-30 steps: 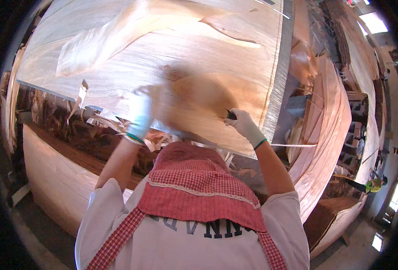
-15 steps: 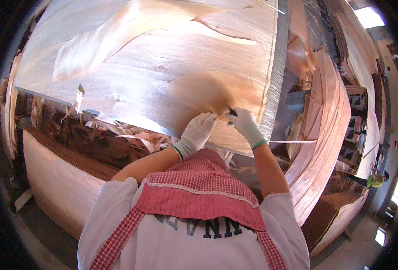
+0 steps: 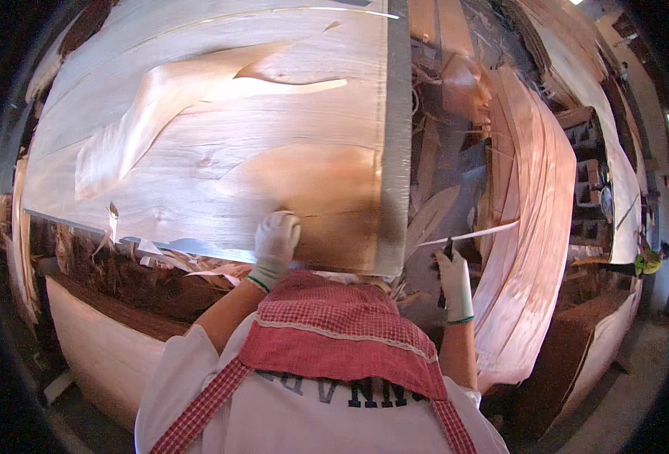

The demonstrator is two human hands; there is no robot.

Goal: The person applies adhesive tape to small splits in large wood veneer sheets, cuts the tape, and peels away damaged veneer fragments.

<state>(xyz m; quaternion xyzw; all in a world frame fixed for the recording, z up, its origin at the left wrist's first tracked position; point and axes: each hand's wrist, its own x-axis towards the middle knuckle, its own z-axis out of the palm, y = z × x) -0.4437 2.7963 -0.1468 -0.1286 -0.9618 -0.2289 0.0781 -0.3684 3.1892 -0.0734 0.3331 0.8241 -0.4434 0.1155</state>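
Note:
A wide sheet of pale wood veneer (image 3: 198,181) lies over the bench in front of me, with a browner oval patch toward its right corner. My left hand (image 3: 277,240), in a white glove, rests at its near part with the fingers curled together; what they hold, if anything, is hidden. Off the right edge of the sheet, my gloved right hand (image 3: 455,286) is closed around a slim black tool (image 3: 448,248) whose tip points up and away. The tool's exact kind is too small to tell. A loose curled veneer piece (image 3: 134,121) lies on top of the sheet.
A metal strip (image 3: 397,151) runs along the bench's right edge. Beyond it stands a tall stack of reddish veneer (image 3: 535,219), with a thin pale strip (image 3: 470,233) sticking out. Veneer scraps (image 3: 206,266) lie below the near edge. Another person (image 3: 652,261) is far right.
My right hand has moved right and nearer, off the sheet, with the black tool. My left hand has drawn left, its fingers now curled. The whole view has shifted.

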